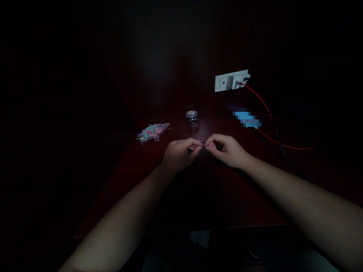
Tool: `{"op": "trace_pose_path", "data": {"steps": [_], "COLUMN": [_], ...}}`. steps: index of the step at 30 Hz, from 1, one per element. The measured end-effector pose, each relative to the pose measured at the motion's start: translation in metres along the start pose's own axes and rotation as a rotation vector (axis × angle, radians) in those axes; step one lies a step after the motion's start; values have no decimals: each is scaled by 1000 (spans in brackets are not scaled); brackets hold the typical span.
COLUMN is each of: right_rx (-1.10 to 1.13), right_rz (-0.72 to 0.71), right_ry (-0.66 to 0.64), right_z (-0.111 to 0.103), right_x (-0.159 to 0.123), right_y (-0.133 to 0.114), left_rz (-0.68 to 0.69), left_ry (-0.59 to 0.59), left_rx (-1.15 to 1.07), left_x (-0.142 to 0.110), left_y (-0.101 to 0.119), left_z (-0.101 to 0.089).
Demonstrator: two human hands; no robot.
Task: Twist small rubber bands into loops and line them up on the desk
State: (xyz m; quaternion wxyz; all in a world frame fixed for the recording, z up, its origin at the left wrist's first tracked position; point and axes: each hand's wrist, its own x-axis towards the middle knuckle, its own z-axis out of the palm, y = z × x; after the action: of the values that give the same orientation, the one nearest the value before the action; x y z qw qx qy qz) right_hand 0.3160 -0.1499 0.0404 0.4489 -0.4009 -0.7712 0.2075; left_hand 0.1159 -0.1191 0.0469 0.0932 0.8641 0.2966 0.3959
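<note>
My left hand (183,151) and my right hand (225,149) meet fingertip to fingertip above the dark red table. Both are closed in a pinch. Between them runs a small thin elastic band (203,146), dark and mostly hidden by the fingers. Just beyond the fingertips lies a pale pink hair tie (200,139), a small ring on the tabletop. To the left of my left hand spreads a loose pile of colourful small elastic hair ties (153,132).
Behind my hands stands a small clear round jar (192,119) with a lid. A wall socket (222,83) holds a white charger (235,82), whose red cable (259,97) runs down to the right. A blurred blue object (246,118) lies near it. The surroundings are very dark.
</note>
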Motion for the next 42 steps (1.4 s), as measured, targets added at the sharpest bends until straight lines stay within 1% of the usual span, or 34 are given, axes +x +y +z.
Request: {"op": "trace_pose_path", "data": {"steps": [6, 9, 16, 23, 33, 42], "right_rx": [-5, -11, -16, 9, -15, -69], "right_rz": [24, 36, 42, 48, 49, 6], "right_ry": [-24, -7, -29, -19, -39, -17], "right_z": [-1, -2, -3, -1, -3, -4], "right_x": [0, 1, 1, 1, 1, 2], "right_y": [1, 3, 4, 5, 4, 5], "left_rz": [-2, -4, -6, -19, -5, -9], "left_ry": [-58, -55, -55, -71, -63, -84], "left_rx": [-16, 0, 7, -5, 1, -13], "left_x": [1, 1, 1, 1, 0, 0], "left_y": [-2, -4, -5, -4, -7, -5], "left_z": [0, 0, 0, 0, 1, -2]}}
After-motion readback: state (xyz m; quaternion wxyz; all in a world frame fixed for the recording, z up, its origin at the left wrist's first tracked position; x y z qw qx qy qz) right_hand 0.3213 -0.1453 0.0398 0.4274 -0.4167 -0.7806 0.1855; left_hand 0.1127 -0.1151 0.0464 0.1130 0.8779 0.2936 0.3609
